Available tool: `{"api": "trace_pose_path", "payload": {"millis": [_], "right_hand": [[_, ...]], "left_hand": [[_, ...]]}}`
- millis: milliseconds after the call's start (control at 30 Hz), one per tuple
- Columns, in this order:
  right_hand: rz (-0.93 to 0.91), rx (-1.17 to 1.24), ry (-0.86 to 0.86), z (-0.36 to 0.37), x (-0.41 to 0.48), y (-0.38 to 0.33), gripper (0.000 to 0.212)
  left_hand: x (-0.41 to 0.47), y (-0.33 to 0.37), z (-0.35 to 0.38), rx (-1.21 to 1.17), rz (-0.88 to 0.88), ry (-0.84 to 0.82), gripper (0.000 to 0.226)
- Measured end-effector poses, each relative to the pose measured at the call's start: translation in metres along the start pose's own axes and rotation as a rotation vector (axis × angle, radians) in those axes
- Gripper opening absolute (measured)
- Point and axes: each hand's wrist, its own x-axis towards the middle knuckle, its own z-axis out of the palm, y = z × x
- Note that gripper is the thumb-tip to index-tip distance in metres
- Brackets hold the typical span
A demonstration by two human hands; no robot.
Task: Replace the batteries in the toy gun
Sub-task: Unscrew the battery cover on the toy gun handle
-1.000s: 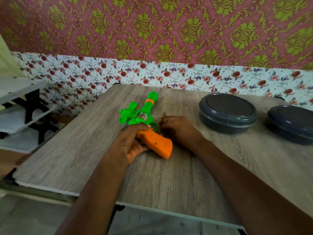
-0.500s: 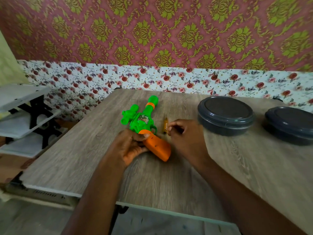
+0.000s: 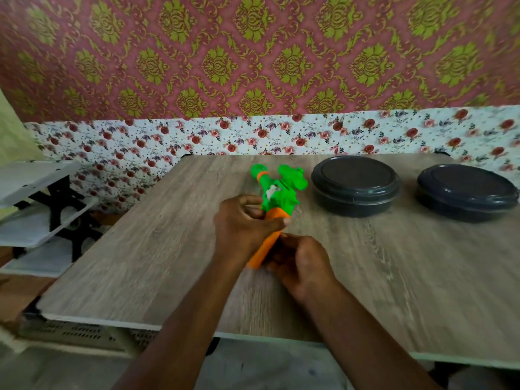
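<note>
**Toy gun held in both hands over the table**

The toy gun (image 3: 277,192) has a bright green body with a scope-like top, an orange ring near the muzzle and an orange handle. It points away from the person, over the middle of the wood-grain table (image 3: 140,263). The left hand (image 3: 242,223) wraps around it where green meets orange. The right hand (image 3: 301,263) curls its fingers around the handle's lower end. Two dark lidded containers (image 3: 355,184) sit to the right, and a white rack (image 3: 33,209) stands at the left.
</note>
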Motion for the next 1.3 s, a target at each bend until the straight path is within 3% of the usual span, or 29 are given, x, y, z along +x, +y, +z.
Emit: {"api": "trace_pose_path", "payload": {"millis": [233, 400, 600, 800, 1067, 1200, 1300], "right_hand": [[0.067, 0.356, -0.118, -0.007, -0.003, 0.000, 0.031], [0.073, 0.392, 0.006, -0.002, -0.004, -0.001, 0.026], [0.095, 0.474, -0.168, 0.000, -0.015, -0.001, 0.030], [0.050, 0.311, -0.103, 0.002, -0.014, 0.003, 0.032], [-0.072, 0.011, 0.032, -0.007, -0.015, -0.002, 0.024], [-0.143, -0.172, 0.031, -0.007, -0.010, -0.003, 0.023], [-0.266, -0.465, 0.016, -0.011, -0.008, -0.001, 0.022]], "left_hand": [[-0.003, 0.019, 0.017, 0.184, 0.135, -0.008, 0.048], [0.000, 0.026, 0.015, 0.178, 0.178, 0.031, 0.039], [0.003, 0.027, 0.010, 0.151, 0.148, 0.048, 0.037], [0.001, 0.022, 0.008, 0.075, 0.104, 0.113, 0.037], [0.001, -0.005, -0.008, -0.467, -0.115, 0.305, 0.052], [-0.009, -0.029, -0.023, -0.740, -0.226, 0.367, 0.029], [-0.017, -0.042, -0.032, -0.790, -0.276, 0.377, 0.016]]}}
